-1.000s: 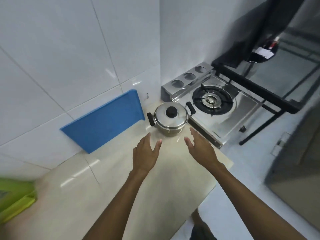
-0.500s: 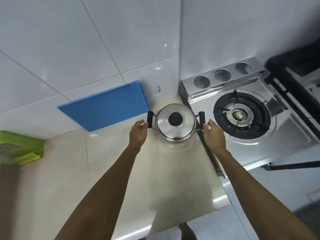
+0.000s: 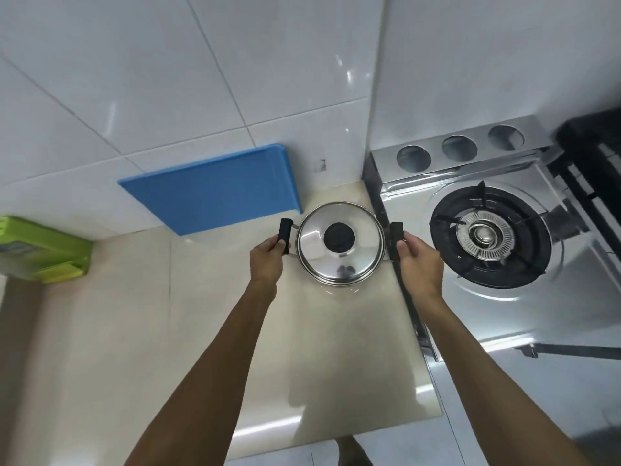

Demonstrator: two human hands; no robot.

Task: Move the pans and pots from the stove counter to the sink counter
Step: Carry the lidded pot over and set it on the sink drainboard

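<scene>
A small steel pot (image 3: 339,267) with a shiny lid and black knob sits on the beige counter (image 3: 208,331), close to the stove's left edge. It has a black handle on each side. My left hand (image 3: 267,262) is closed around the left handle. My right hand (image 3: 418,260) is closed around the right handle. Both forearms reach in from the bottom of the view.
A steel gas stove (image 3: 504,297) with a black burner ring (image 3: 490,237) stands right of the pot. A blue cutting board (image 3: 215,186) leans on the tiled wall behind. A green container (image 3: 40,247) sits at the far left. The counter's front edge runs below my arms.
Both hands moved forward from open above the counter and closed on the pot's two side handles. The view shifted closer over the pot.
</scene>
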